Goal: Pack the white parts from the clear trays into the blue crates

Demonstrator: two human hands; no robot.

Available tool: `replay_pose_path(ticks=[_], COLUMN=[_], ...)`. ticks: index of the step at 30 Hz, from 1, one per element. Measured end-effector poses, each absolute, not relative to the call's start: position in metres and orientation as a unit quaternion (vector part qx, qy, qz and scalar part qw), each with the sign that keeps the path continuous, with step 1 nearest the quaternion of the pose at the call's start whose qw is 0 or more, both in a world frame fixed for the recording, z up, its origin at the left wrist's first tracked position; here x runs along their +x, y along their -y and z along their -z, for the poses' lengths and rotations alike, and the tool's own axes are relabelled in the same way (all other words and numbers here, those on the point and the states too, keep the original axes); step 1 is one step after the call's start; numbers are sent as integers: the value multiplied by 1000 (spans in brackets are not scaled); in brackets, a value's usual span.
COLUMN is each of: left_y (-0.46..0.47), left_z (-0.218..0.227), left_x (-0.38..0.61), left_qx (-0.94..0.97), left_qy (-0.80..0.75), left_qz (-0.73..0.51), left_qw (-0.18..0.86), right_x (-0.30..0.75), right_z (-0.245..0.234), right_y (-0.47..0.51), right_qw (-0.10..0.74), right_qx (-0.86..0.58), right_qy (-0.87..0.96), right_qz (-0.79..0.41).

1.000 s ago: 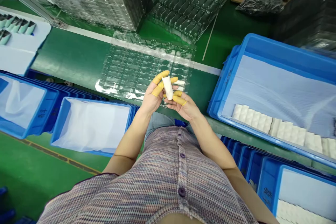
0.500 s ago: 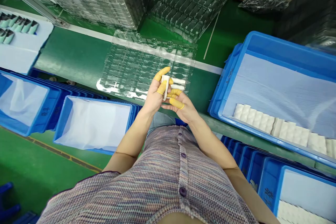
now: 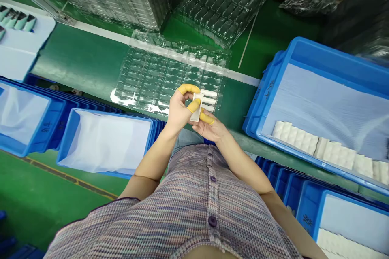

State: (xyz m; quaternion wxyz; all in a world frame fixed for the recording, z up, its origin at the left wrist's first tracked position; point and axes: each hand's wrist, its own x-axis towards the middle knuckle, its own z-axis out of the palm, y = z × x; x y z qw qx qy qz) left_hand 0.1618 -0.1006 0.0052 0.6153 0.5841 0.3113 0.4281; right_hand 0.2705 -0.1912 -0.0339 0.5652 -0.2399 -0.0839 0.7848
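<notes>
A small white rectangular piece (image 3: 196,114), hollow-looking on the side facing me, is tilted between my hands. My left hand (image 3: 180,109), with yellow finger cots on thumb and forefinger, pinches it from the left. My right hand (image 3: 212,127), also in yellow finger cots, holds its lower right side, with some fingers hidden behind it. Just beyond lies a clear plastic tray (image 3: 146,73) with rows of slots. Several white pieces (image 3: 209,100) sit in its right column, close to my fingers.
At right, a blue bin (image 3: 264,129) lined with white sheet holds a row of white pieces (image 3: 316,145). Lined blue bins (image 3: 71,137) stand at left below the green bench (image 3: 82,60). Stacked clear trays (image 3: 121,0) rise behind the bench; teal-and-black parts (image 3: 21,20) lie far left.
The white piece has turned so its hollow-looking face shows, and both hands have moved slightly right and down. More white pieces in the tray are now visible. The view has shifted a little.
</notes>
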Motion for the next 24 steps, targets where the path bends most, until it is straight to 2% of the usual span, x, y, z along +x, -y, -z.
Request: replay_pose_path(ticks=[8,10,12,14,17,20,22,24], left_y=[86,77,69,66,69,75,76,73], left_z=[18,35,54,71,89,97,103,111], left_x=[156,155,153,153,154,155,154,154], left_qx=[530,529,594,710,815,845,847,833], left_qy=[-332,-320,-333,-378,-420,-415,-405,-391], left_qz=[-426,-436,-410,-330,-208,-173,-184,-226], left_qw=[654,654,606,494,340,289,290,318], right_x=[269,286,312,342,373,377,373,369], right_z=[43,51,58,62,62,59,57,57], right_y=[183,174,162,150,135,124,118,111], right_qw=[554,565,562,486,274,134,97,99], right_qx=[-324,-405,-549,-703,-811,-803,-796,-795], right_qy=[122,191,286,380,490,566,583,579], right_qz=[-757,-693,-549,-354,-165,-131,-134,-151])
